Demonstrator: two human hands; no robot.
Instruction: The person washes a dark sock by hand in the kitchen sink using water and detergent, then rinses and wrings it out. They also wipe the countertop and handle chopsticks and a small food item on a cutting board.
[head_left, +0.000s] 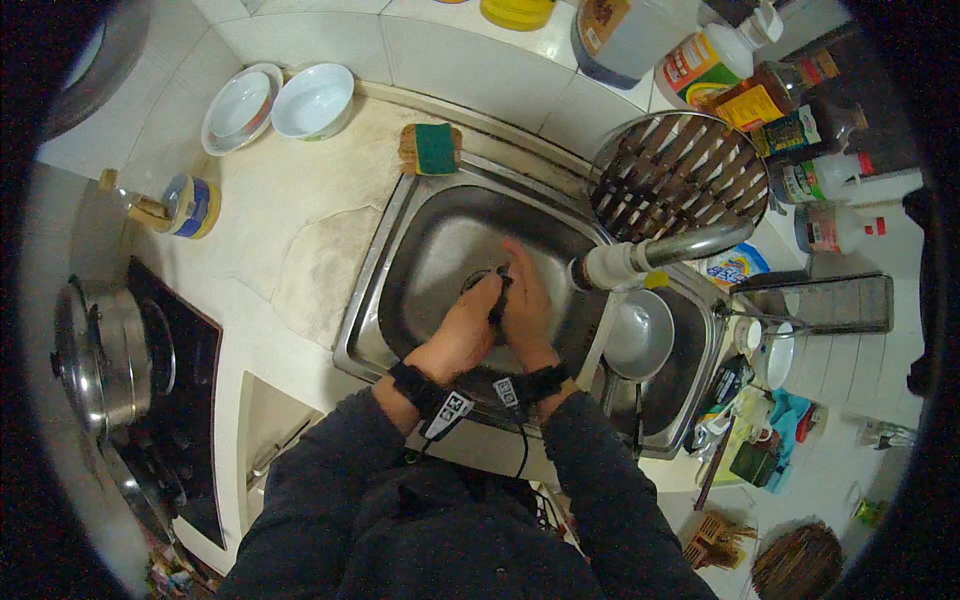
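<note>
Both of my hands are close together, low over the left basin of a stainless steel sink (346, 346). My left hand (466, 321) is curled, its knuckles turned toward my right hand (527, 309). The right hand's fingers stretch forward beside it, and they look slightly blurred. A dark patch shows between the palms; I cannot tell whether it is a held object, the drain or shadow. Each wrist wears a black strap with a small tag and a cable. To the right of the hands, the metal faucet (694, 244) has a white fitting at its end.
A green scouring sponge (435, 148) lies at the sink's back left corner. A metal ladle or small pan (637, 337) sits in the right basin. Behind the faucet leans a slatted round rack (679, 176). White bowls (313, 101) and a steel pot (120, 352) stand left; several bottles (750, 105) line the right ledge.
</note>
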